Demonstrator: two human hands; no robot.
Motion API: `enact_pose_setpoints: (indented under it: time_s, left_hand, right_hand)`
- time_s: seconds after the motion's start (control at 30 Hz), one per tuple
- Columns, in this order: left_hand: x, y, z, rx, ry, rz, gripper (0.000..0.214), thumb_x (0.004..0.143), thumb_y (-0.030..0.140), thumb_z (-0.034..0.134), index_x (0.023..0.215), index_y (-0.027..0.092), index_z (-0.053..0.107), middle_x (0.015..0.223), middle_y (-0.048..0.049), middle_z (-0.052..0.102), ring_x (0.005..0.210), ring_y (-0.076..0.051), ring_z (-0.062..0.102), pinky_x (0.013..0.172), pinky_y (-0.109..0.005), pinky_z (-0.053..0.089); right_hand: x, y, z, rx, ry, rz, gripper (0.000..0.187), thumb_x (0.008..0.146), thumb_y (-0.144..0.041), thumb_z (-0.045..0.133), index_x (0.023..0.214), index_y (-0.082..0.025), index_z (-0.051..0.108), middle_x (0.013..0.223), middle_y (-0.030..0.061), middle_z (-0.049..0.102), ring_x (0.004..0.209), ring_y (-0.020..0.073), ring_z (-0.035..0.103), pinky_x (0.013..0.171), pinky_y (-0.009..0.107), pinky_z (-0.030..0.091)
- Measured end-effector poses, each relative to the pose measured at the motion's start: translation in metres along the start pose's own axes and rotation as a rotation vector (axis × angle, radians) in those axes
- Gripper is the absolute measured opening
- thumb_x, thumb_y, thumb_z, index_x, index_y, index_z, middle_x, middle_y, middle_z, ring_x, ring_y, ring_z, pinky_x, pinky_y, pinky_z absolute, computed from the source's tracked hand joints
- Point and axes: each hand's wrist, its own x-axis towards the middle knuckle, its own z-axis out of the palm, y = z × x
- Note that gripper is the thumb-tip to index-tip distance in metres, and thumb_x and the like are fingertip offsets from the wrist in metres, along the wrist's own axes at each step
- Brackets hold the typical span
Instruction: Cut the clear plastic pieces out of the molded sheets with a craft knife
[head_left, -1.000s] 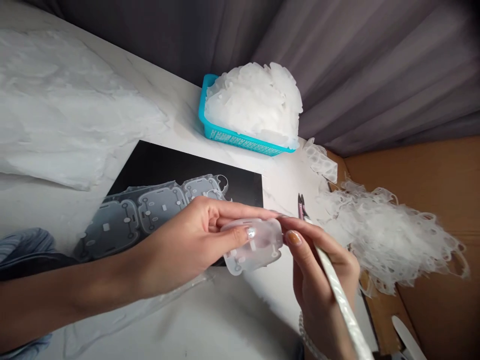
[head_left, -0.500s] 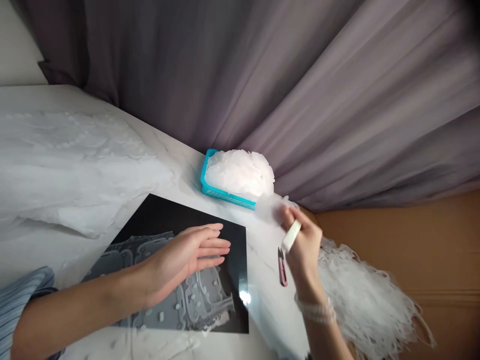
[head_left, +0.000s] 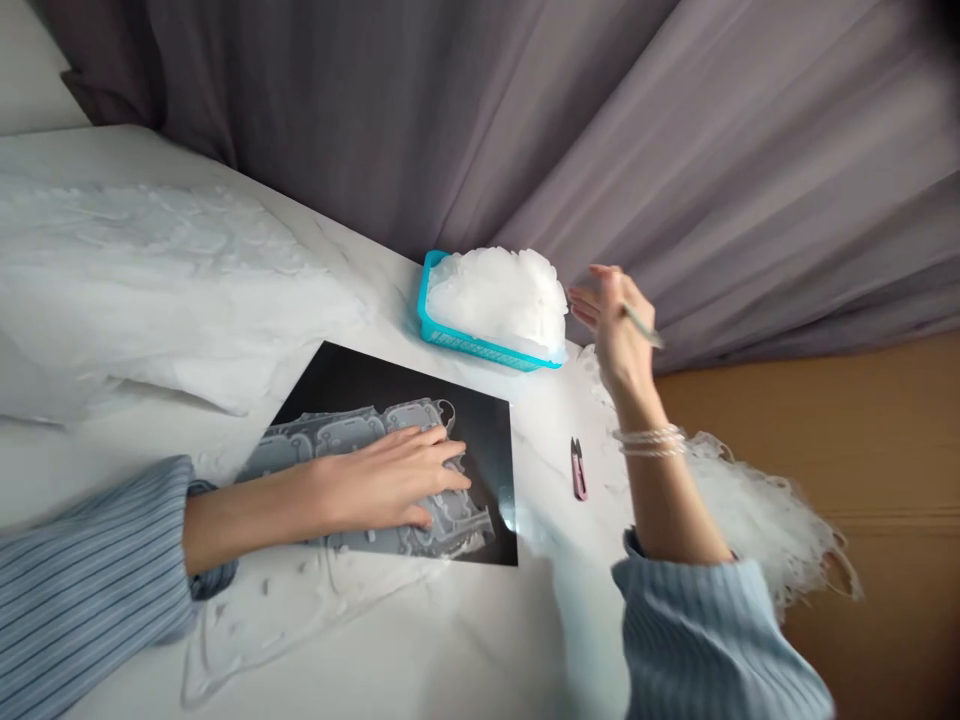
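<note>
Head view. The left hand (head_left: 394, 478) is laid flat and open, fingers slightly apart, pressed on a translucent moulded plastic strip (head_left: 352, 437). The strip is a chain of rounded, linked cells with small raised tabs, and it is placed on a black sheet (head_left: 375, 385), running along the sheet's lower part. One curled end of the strip is seen just past the left fingertips. The black sheet lies at an angle on a white marble-patterned desk (head_left: 480, 625).

The right hand (head_left: 615, 330) is raised off the desk, beside the teal plastic basket (head_left: 480, 350). A slim pale tool (head_left: 641, 325) is clamped between thumb and fingers, with the other fingers extended; most of the tool is hidden and its end is blurred. A beaded bracelet (head_left: 649, 440) is worn on that wrist.

Pink thread snips (head_left: 577, 470) are lying on the desk between the black sheet and the right forearm, touched by neither hand. The basket is heaped with white plastic pieces (head_left: 499, 300). A tangled mass of white plastic trimmings (head_left: 765, 520) is seen to the right, against brown cardboard (head_left: 840, 430). A large translucent plastic sheet (head_left: 135, 280) is spread at the upper left of the desk. Both sleeves are blue-striped (head_left: 90, 570), and a mauve curtain (head_left: 375, 120) hangs behind.
</note>
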Motion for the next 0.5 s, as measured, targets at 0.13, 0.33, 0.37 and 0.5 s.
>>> enact_pose_setpoints:
  time_s: [0.13,0.33,0.37,0.5]
  left_hand:
    - [0.008,0.0,0.001,-0.063,-0.02,0.041,0.025,0.09,0.027,0.065,0.113,0.029,0.073,0.145,-0.0081,0.056,0.129,-0.025,0.053,0.096,-0.033,0.047]
    - [0.032,-0.002,-0.019,-0.194,-0.215,0.021,0.009,0.081,0.02,0.069,0.076,0.022,0.077,0.138,-0.0045,0.061,0.12,-0.023,0.057,0.086,-0.027,0.045]
    - [0.039,-0.001,-0.025,-0.191,-0.24,0.036,0.008,0.079,0.019,0.07,0.074,0.022,0.076,0.133,-0.0034,0.065,0.114,-0.021,0.061,0.083,-0.025,0.045]
    - [0.083,0.008,-0.042,-0.104,-0.213,0.101,0.007,0.078,0.018,0.07,0.079,0.021,0.076,0.087,0.0006,0.075,0.078,-0.013,0.065,0.067,-0.02,0.042]
  right_hand:
    - [-0.062,-0.018,-0.044,0.236,-0.072,0.266,0.064,0.096,-0.066,0.03,0.118,-0.02,0.068,0.067,0.0032,0.06,0.067,0.0194,0.067,0.059,0.034,0.059]
    - [-0.146,-0.018,-0.071,0.225,-0.056,0.472,0.035,0.09,-0.053,0.059,0.104,-0.022,0.067,0.078,0.001,0.061,0.063,0.0143,0.063,0.052,0.027,0.055]
    - [-0.157,-0.015,-0.073,0.218,-0.058,0.489,0.033,0.089,-0.051,0.062,0.105,-0.022,0.066,0.078,0.0013,0.063,0.065,0.015,0.064,0.055,0.028,0.056]
    - [-0.19,-0.013,-0.079,0.144,-0.072,0.519,0.033,0.089,-0.046,0.064,0.11,-0.021,0.068,0.08,0.0047,0.071,0.067,0.0167,0.066,0.063,0.032,0.055]
